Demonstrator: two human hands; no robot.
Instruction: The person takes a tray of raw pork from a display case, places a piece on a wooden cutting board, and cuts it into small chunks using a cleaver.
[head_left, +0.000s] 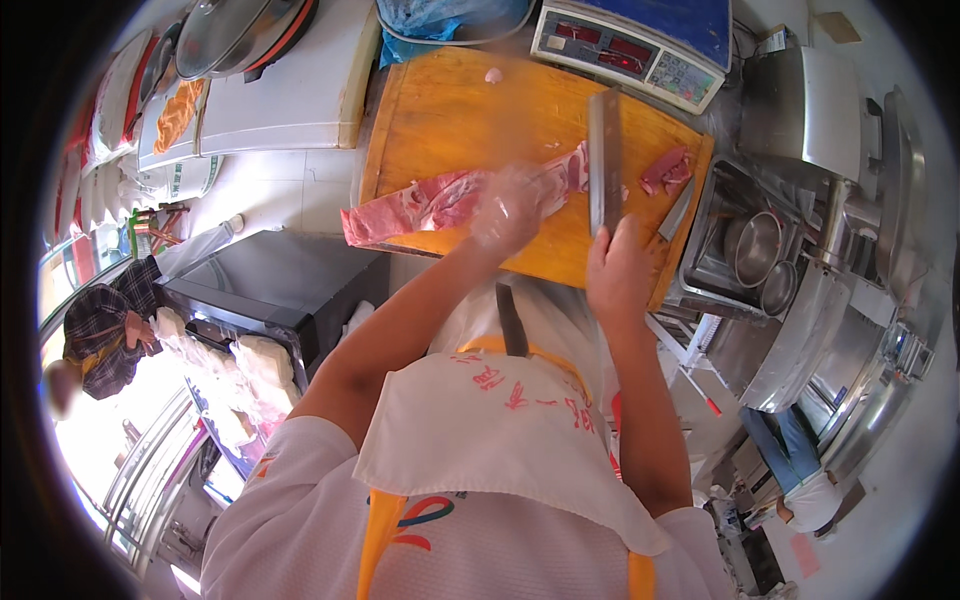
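Observation:
A long slab of raw meat [425, 208], pink with pale fat, lies across the wooden cutting board [440, 110]. My left hand [508, 212], in what looks like a clear plastic glove, holds the slab near its right part; its fingers are somewhat blurred. My right hand [618, 268] is closed around the handle of a cleaver [605, 150], whose blade stands over the slab's right end. Whether the edge touches the meat I cannot tell. To the right of the blade lies a separate cut of meat [666, 171]. A small pink scrap [493, 75] sits toward the board's far edge.
A knife [678, 210] rests along the board's right side. Beyond the board stand a digital scale [630, 50] and a blue plastic bag [425, 18]. Metal bowls [757, 250] sit in a tray at right. Two other people [110, 325] [808, 500] are farther off, left and right.

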